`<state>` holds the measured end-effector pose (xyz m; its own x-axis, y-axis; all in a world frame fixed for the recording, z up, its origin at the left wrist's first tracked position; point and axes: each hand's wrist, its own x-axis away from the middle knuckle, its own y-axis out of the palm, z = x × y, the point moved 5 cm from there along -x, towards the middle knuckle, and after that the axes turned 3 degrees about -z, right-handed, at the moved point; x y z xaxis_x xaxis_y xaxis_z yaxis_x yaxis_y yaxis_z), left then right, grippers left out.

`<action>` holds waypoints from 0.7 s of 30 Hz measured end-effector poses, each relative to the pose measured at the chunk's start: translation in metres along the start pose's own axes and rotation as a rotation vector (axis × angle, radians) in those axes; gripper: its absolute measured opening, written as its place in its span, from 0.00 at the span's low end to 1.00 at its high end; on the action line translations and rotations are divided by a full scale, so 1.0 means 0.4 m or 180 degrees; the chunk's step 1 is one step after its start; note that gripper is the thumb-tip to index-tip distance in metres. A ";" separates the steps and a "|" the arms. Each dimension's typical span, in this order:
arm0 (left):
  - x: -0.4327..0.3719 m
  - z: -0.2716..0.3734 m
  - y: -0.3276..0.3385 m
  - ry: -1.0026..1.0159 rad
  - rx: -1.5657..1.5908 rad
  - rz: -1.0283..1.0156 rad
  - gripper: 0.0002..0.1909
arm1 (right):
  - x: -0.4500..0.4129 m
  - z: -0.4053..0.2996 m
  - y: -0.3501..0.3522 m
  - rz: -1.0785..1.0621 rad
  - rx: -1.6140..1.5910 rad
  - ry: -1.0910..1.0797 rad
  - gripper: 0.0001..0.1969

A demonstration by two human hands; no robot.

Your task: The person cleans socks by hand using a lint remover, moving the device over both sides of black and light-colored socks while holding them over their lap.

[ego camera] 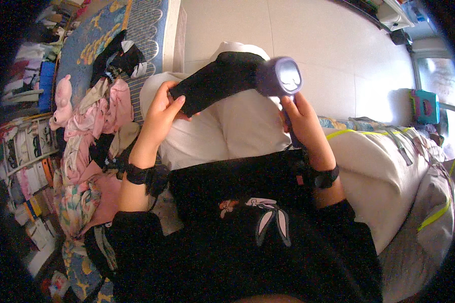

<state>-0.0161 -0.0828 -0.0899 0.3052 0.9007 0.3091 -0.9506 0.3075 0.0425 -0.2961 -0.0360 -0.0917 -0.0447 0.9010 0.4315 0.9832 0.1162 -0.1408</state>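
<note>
My left hand (166,104) grips one end of a long black piece of cloth (222,77), thumb on top and fingers underneath. The cloth stretches across my legs in pale trousers (206,134); whether it is a sock or another garment, I cannot tell. My right hand (298,113) is wrapped around the handle of a purple handheld device (271,77). Its rounded head overlaps the far right end of the cloth in view, and its shiny oval face points up and to the right. The lower handle is partly hidden by my fingers.
Pink clothes (83,128), a pink plush toy (63,98) and dark garments (117,58) lie on a blue patterned bed surface (85,45) at left. Shelves (32,159) stand beyond. A white bundle with yellow piping (367,181) is at right, near a teal case (424,106) on the tiled floor (326,49).
</note>
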 end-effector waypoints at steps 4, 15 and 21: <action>-0.013 -0.007 0.007 0.0034 0.0190 -0.0160 0.14 | 0.030 0.035 -0.025 0.0199 -0.0537 0.0357 0.12; 0.001 -0.002 -0.002 0.0049 0.0043 -0.0069 0.13 | -0.010 0.004 0.011 0.0107 0.0042 0.0048 0.12; -0.002 0.005 0.008 -0.0033 0.0097 -0.0099 0.13 | 0.012 0.094 -0.045 0.0448 -0.0343 0.0277 0.11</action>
<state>-0.0195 -0.0831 -0.0881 0.3341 0.8876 0.3171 -0.9420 0.3257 0.0810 -0.3208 -0.0181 -0.1206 0.1054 0.8651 0.4904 0.9921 -0.0580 -0.1110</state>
